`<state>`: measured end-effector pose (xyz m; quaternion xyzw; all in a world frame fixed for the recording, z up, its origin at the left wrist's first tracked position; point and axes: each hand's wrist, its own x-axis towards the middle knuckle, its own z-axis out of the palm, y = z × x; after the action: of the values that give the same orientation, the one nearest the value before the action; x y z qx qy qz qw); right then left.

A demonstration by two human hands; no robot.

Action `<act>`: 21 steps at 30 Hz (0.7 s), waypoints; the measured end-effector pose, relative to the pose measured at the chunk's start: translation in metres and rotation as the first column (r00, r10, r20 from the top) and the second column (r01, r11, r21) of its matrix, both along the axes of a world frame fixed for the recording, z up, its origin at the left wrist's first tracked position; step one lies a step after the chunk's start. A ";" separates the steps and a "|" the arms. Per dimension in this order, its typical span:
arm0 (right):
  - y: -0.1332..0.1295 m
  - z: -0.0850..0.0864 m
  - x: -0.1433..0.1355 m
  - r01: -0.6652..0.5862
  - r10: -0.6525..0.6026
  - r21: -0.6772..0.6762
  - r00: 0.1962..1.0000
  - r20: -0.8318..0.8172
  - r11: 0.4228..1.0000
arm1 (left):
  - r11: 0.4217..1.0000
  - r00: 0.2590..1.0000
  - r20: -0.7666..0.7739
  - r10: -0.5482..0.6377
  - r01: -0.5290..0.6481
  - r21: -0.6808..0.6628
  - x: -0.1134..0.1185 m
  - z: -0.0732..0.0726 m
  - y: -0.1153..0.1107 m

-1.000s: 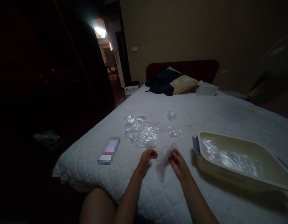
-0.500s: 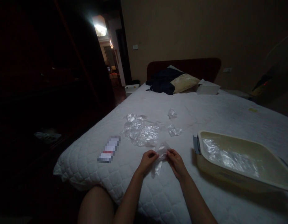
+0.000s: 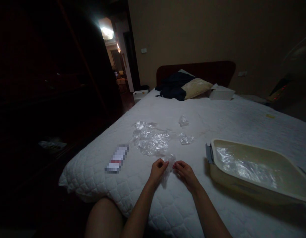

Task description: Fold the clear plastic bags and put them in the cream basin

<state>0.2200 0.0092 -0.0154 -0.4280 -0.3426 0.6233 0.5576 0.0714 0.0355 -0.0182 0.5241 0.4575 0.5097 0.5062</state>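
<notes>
Just above the white quilted bed, my left hand (image 3: 158,170) pinches a small clear plastic bag (image 3: 165,177), which hangs down between my hands. My right hand (image 3: 184,172) is at the bag's right edge with thumb and fingertips pressed together; it seems to grip the plastic too, though the fingertips are dim. Beyond my hands a heap of crumpled clear plastic bags (image 3: 153,140) lies on the bed. Two smaller crumpled pieces sit right of it, a nearer plastic bag (image 3: 186,138) and a farther plastic bag (image 3: 183,121).
At the right stands a beige plastic bin (image 3: 242,188) with grey handle clips and clear plastic bags inside. A blurred-out flat item (image 3: 117,158) lies left on the quilted bed (image 3: 133,178). Near the headboard are dark clothing (image 3: 175,84), a pillow (image 3: 197,87) and a white box (image 3: 221,93).
My hands have drawn closer together, the right one moving left. The plastic bag between them is gathered narrower. The heap and the bin stay in place.
</notes>
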 end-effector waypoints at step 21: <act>-0.001 0.000 0.000 0.000 -0.001 0.084 1.000 0.010 0.996 | 0.995 0.982 0.169 -0.084 0.092 -0.042 -0.002 0.002 0.001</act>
<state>0.2199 0.0086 -0.0158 -0.4076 -0.3711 0.6059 0.5736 0.0699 0.0367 -0.0162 0.4866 0.4025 0.5175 0.5775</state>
